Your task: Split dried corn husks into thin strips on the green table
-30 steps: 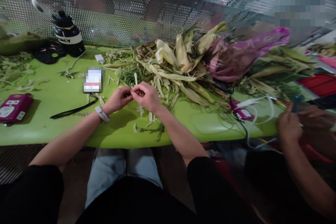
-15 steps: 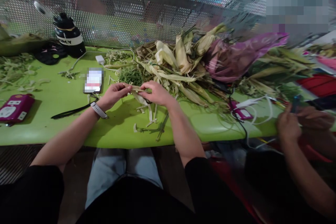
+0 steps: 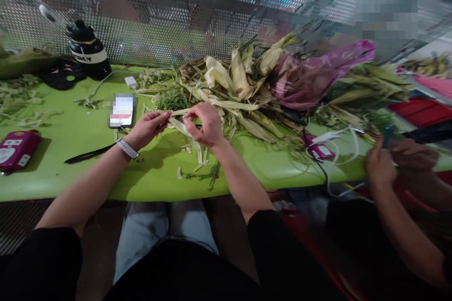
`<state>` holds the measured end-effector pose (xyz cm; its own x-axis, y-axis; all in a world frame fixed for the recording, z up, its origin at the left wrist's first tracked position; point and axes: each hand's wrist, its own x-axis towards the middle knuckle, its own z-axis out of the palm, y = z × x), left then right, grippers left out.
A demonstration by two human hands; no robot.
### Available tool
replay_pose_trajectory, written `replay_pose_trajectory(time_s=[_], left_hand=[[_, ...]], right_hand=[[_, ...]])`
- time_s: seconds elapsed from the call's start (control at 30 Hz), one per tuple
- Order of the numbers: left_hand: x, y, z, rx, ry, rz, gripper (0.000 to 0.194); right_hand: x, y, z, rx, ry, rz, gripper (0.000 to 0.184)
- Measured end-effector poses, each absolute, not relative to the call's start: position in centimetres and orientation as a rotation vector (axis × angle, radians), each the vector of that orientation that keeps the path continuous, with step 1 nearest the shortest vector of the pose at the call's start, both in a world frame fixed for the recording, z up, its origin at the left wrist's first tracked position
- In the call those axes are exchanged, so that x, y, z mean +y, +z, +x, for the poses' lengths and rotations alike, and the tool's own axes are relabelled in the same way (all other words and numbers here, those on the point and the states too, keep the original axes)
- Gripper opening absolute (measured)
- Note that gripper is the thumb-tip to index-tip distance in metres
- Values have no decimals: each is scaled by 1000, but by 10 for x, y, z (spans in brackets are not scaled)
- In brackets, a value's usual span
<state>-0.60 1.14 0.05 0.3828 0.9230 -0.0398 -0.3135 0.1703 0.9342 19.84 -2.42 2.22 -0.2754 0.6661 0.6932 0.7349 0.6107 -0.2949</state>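
A pale strip of corn husk (image 3: 179, 112) is stretched between my two hands above the green table (image 3: 155, 183). My left hand (image 3: 152, 125), with a white band at the wrist, pinches the strip's left end. Around its right end the thumb and forefinger of my right hand (image 3: 205, 124) are curled; the palm side is partly hidden. A small dark thing shows under the right fingers, too hidden to name. Below hang or lie pale husk strips (image 3: 200, 156). Just behind the hands sits a heap of thin green shreds (image 3: 172, 101), beside a large pile of corn husks (image 3: 243, 80).
A phone (image 3: 122, 110), black strap (image 3: 90, 154), magenta socket box (image 3: 19, 149) and black bottle (image 3: 89, 51) stand or lie left. To the right are a pink plastic bag (image 3: 300, 80), white cables (image 3: 330, 138) and a co-worker's hands (image 3: 381, 162). Perforated metal (image 3: 148, 9) rises behind.
My right hand has lifted slightly and its fingers have curled more, with the wrist turned. My left hand still holds the strip. The whole view has shifted a little.
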Motion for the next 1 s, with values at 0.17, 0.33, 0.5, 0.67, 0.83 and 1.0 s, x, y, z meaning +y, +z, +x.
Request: replay_pose_trajectory(time_s=[0.17,0.33,0.5,0.67,0.83,1.0], left_hand=[[8,3,-2,745,1074,1013,24],[3,-1,3,715,1157,1068,27],[1,-3,5,755,1158,1079,30],[4,0,0,718,1193,1044,26],[3,4,0,777,1182,1042,22],[4,4,0,753,1141,1051,21]], right_hand=[[-31,18,187,-2084,50,-1202,29],[-31,0,171,-2117,72,-1132,24],[-32,-12,160,-2251,119,-1036,20],[-34,-4,163,-2034,79,-1179,28],[-28,-2,170,-1880,-79,-1167,20],[-22,-7,173,-1847,-85,-1183,27]])
